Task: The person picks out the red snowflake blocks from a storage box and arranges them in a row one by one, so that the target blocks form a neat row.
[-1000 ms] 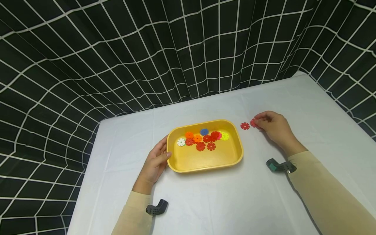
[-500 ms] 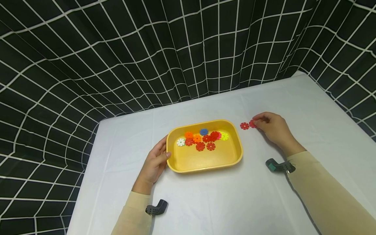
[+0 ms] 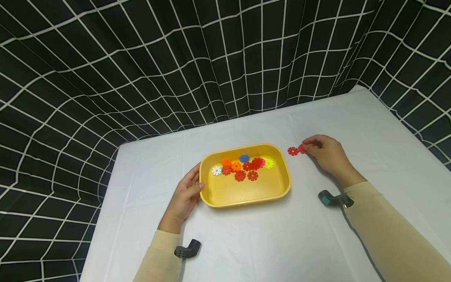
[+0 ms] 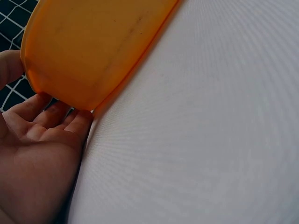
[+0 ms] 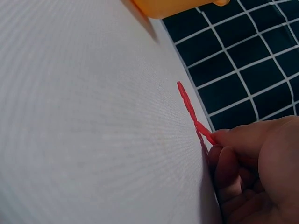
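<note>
In the head view, a yellow rounded-rectangular plastic tray [image 3: 243,192] sits at the centre of the frame on a white cloth-covered table [image 3: 225,243]. At its left end, the left hand [image 3: 186,194] grips the wall, thumb over the rim. Inside lie a white notched plastic disc [image 3: 216,170] at the left, a blue notched disc [image 3: 244,158] towards the back, and orange, red, pink and yellow-green ones near them. Right of centre, the right hand [image 3: 327,154] pinches a red notched plastic disc [image 3: 302,149], whose left edge meets a second red notched disc [image 3: 293,151]. A black curtain with white grid lines [image 3: 243,58] fills the upper frame.

In the left wrist view, the tray occupies the upper left, fingertips against its end wall.

In the right wrist view, thumb and finger at lower right hold the near disc; both show edge-on, meeting at a slight bend. Whether they interlock, I cannot tell.
</note>
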Demonstrator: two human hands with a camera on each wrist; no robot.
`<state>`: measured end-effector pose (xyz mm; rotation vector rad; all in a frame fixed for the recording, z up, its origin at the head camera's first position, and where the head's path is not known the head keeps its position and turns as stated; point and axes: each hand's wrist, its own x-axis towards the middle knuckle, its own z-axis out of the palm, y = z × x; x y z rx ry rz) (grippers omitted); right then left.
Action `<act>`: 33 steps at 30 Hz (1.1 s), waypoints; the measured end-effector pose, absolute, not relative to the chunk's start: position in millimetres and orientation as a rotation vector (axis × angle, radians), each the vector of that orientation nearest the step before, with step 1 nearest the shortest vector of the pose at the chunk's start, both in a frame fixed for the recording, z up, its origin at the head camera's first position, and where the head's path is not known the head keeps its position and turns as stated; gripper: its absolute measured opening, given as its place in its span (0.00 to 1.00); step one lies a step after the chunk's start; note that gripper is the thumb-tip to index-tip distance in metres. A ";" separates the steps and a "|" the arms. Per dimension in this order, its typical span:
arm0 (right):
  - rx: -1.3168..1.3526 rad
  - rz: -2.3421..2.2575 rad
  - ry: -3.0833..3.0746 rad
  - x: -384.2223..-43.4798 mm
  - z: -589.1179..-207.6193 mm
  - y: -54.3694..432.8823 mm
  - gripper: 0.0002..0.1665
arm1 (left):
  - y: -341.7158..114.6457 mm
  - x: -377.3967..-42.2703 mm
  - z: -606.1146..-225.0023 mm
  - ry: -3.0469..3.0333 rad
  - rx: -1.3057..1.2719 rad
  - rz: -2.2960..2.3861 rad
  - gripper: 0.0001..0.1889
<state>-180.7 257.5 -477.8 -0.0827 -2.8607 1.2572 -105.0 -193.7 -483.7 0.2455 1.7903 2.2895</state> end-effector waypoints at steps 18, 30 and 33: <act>-0.147 1.319 -2.824 -177.7 -475.5 257.6 0.21 | -194.0 -104.7 -482.6 1.789 0.264 2.287 0.36; -0.186 1.497 -2.731 -175.6 -472.4 258.9 0.26 | -194.3 -104.1 -481.7 1.792 0.257 2.284 0.36; -0.181 1.583 -2.683 -174.7 -471.1 259.6 0.28 | -193.9 -104.1 -481.9 1.791 0.255 2.286 0.36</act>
